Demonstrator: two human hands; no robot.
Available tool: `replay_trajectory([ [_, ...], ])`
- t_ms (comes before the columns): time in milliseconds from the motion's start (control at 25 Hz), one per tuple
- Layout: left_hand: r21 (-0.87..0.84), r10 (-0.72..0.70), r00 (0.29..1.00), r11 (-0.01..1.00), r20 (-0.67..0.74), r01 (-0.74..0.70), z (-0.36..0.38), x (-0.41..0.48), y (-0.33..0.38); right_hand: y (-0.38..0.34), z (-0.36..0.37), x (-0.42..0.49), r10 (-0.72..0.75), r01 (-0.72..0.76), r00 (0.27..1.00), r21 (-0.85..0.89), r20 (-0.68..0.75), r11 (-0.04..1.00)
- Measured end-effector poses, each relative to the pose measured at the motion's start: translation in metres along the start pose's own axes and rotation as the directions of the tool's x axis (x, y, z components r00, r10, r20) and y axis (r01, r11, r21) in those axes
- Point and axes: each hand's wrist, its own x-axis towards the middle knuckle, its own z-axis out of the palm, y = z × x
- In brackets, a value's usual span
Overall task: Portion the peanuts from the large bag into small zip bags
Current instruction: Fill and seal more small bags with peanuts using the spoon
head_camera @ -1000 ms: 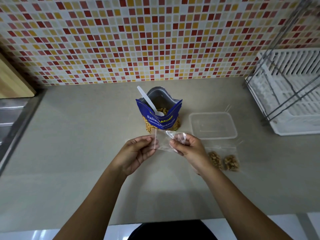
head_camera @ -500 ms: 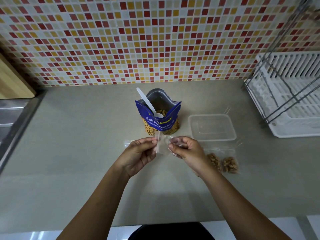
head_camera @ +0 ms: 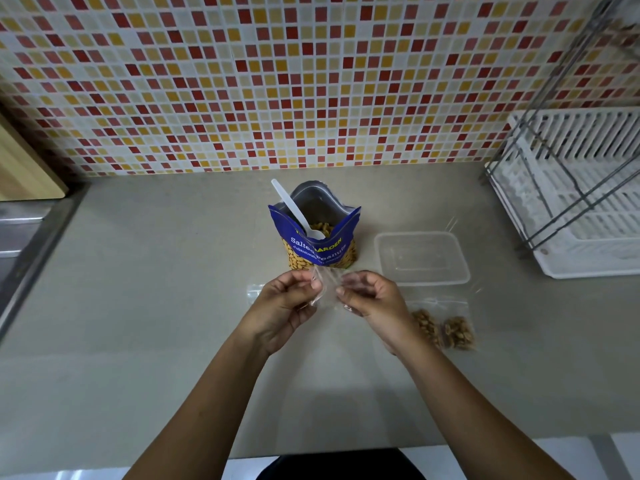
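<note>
A blue bag of salted peanuts [head_camera: 317, 242] stands open in the middle of the counter, with a white plastic spoon [head_camera: 296, 211] leaning inside it. Just in front of the bag, my left hand [head_camera: 287, 306] and my right hand [head_camera: 372, 299] both pinch the top of a small empty clear zip bag [head_camera: 329, 289], one hand on each side. Two small zip bags filled with peanuts [head_camera: 443, 329] lie flat on the counter to the right of my right hand.
A clear plastic container [head_camera: 420, 256] sits right of the peanut bag. A white dish rack [head_camera: 581, 202] with a metal frame fills the right side. A steel sink edge [head_camera: 20, 237] and a wooden board [head_camera: 24, 168] are at the left. More clear bags [head_camera: 254, 291] lie behind my left hand.
My hands have drawn closer together on the small clear bag, which now looks narrower and bunched between my fingers. Everything else stays in place.
</note>
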Motion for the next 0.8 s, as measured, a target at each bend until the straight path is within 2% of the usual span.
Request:
replay_trajectory([
  [200, -0.25, 0.015, 0.998, 0.968, 0.066, 0.002, 0.01, 0.0, -0.004, -0.003, 0.005, 0.002, 0.029, -0.029, 1.0, 0.037, 0.013, 0.999],
  [360, -0.309, -0.003, 0.992, 0.95, 0.123, 0.041, 0.004, 0.001, 0.001, -0.005, 0.003, 0.004, 0.026, -0.027, 1.0, 0.045, 0.015, 0.999],
  [440, -0.194, 0.055, 0.993, 0.981, 0.109, -0.033, -0.001, 0.001, 0.003, -0.006, 0.001, 0.004, 0.031, -0.032, 0.999, 0.062, 0.018, 0.998],
  [560, 0.12, 0.208, 0.973, 0.968, 0.098, -0.219, -0.007, 0.001, 0.005, -0.009, -0.004, 0.004, 0.06, -0.06, 0.998, 0.033, 0.01, 0.998],
  [680, 0.429, 0.349, 0.925, 0.82, 0.152, -0.38, -0.017, 0.005, 0.003, -0.011, -0.009, 0.002, 0.093, -0.094, 0.996, 0.014, 0.005, 0.996],
  [800, 0.603, 0.473, 0.824, 0.572, 0.311, -0.556, -0.028, 0.008, 0.002, -0.012, -0.011, 0.001, 0.125, -0.126, 0.992, 0.026, 0.032, 0.992],
])
